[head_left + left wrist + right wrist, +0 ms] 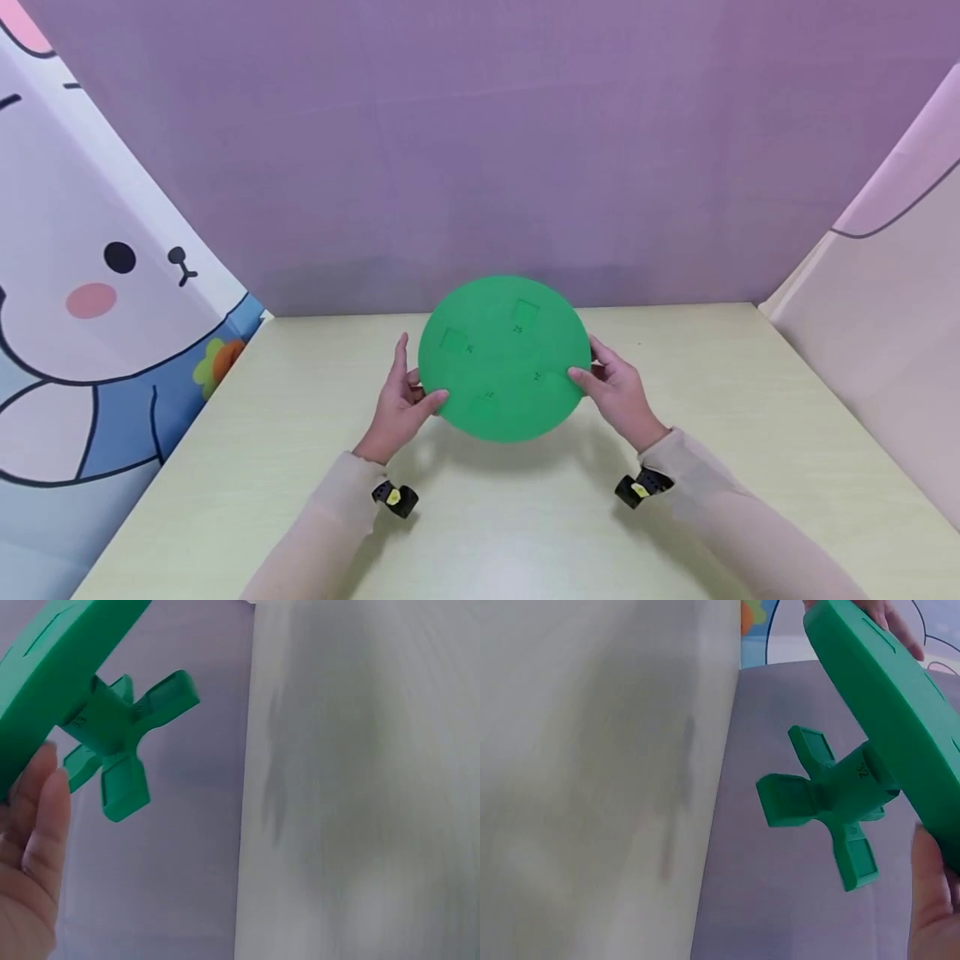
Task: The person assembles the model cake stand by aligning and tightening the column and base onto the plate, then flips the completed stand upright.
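A small green round pedestal table [504,358] is held up over the tabletop by both hands, its round top facing the head camera. Square recesses and small printed numbers mark that face. My left hand [401,408] grips the left rim, thumb on the face and fingers behind it. At the right rim my right hand [618,396] pinches the edge in the same way. Underneath, the left wrist view shows a short post [105,724] with splayed feet. Those feet [787,799] also appear in the right wrist view, apart from the wooden surface.
A pale wooden tabletop [517,533] lies below, with the shadows of the hands and disc on it. Behind it rises a purple cloth backdrop [480,167]. A cartoon-printed panel [90,333] borders the left side, and a pale panel [885,317] the right.
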A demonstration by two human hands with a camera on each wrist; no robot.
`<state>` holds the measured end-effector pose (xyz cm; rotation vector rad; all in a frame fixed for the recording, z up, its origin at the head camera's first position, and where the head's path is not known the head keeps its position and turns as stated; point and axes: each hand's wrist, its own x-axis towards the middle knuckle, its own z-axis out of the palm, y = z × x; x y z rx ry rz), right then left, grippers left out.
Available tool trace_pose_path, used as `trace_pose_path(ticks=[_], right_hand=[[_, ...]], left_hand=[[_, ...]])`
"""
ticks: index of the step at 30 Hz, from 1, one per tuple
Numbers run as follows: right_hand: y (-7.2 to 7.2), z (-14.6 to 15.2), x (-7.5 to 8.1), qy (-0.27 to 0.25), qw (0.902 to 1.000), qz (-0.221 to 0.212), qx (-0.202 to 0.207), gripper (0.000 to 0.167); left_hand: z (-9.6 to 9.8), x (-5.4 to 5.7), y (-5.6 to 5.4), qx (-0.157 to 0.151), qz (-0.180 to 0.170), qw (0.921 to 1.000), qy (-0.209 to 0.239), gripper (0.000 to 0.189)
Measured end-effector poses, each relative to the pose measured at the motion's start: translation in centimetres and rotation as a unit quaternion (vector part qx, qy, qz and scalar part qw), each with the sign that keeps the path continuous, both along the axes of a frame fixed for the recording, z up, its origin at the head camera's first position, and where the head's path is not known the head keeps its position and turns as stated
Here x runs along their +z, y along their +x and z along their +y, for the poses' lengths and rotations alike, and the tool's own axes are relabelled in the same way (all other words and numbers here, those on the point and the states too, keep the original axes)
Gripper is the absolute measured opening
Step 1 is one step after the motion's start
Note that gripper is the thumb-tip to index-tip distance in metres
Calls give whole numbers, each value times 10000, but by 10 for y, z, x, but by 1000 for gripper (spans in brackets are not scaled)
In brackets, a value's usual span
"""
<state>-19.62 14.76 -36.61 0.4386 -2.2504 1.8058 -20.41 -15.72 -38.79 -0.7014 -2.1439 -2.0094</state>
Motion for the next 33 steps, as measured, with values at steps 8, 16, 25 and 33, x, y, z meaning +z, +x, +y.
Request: trace_pose_path(ticks=[8,16,25,33], right_hand=[[-3,3,-5,-382,9928,-304,1096,83],[-9,6,-4,-639,9819,-809,1590,100],[-14,13,-3,-546,9692,-1158,2103,114],[-18,18,0,-732,9566,-1441,2426,117]], left_hand=[[-5,2,-2,-14,-344,9990,286,96],[-6,3,-7,-255,-573,9957,683,96],[-6,12,-10,-389,-1137,9908,619,93],[-8,15,-18,-477,-1753,9828,339,78]])
